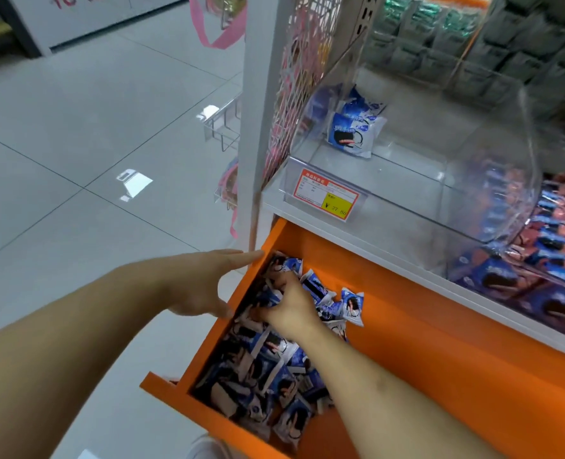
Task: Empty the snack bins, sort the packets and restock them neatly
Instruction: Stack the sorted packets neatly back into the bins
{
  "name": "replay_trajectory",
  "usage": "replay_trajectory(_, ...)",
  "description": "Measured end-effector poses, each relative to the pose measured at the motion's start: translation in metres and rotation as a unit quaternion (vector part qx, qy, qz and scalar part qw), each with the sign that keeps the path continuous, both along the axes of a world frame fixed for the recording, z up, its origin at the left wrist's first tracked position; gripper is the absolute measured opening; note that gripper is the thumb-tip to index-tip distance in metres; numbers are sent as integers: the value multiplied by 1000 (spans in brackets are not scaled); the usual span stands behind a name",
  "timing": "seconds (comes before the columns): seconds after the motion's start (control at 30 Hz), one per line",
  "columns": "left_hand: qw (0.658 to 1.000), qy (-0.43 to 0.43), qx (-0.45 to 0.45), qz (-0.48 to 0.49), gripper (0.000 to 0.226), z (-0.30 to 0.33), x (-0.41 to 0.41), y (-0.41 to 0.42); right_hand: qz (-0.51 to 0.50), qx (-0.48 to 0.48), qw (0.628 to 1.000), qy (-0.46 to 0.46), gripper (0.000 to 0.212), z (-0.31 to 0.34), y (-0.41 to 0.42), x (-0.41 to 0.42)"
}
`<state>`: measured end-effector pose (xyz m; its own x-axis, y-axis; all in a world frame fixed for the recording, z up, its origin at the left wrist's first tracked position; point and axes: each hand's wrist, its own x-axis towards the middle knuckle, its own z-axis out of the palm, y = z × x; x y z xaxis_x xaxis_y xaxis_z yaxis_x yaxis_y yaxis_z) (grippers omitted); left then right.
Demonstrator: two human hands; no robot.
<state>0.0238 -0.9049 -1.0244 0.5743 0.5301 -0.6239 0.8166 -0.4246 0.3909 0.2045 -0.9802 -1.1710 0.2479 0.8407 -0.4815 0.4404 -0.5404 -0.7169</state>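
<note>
An orange drawer [423,326] stands pulled out below the shelf, holding several blue-and-white snack packets [267,382] in a loose heap. My right hand [287,306] reaches into the drawer's far left corner and grips a bunch of packets. My left hand [204,283] lies flat with straight fingers against the drawer's left wall, fingertips at its far corner. Above, a clear plastic bin [407,154] holds two blue packets [357,127] at its back left.
A neighbouring clear bin [559,246] on the right is full of blue and pink packets. A price label [327,195] sits on the bin's front. A white mesh shelf post [257,127] rises at the left, with grey tiled floor [75,160] beyond.
</note>
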Motion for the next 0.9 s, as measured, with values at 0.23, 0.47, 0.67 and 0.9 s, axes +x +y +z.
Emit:
replay_trajectory(0.23,997,-26,73,-1,80,24,12,-2,-24,41,998,49,66,64,-25,25)
replay_trajectory(0.47,978,-200,-50,28,35,66,49,-30,-1,130,985,112,64,169,-77,43)
replay_trajectory(0.67,908,-338,-204,137,30,106,70,-67,-46,170,981,80,75,239,-120,55)
replay_trajectory(0.9,791,-481,-277,256,38,157,91,-121,-81,208,975,10,35,297,-168,77)
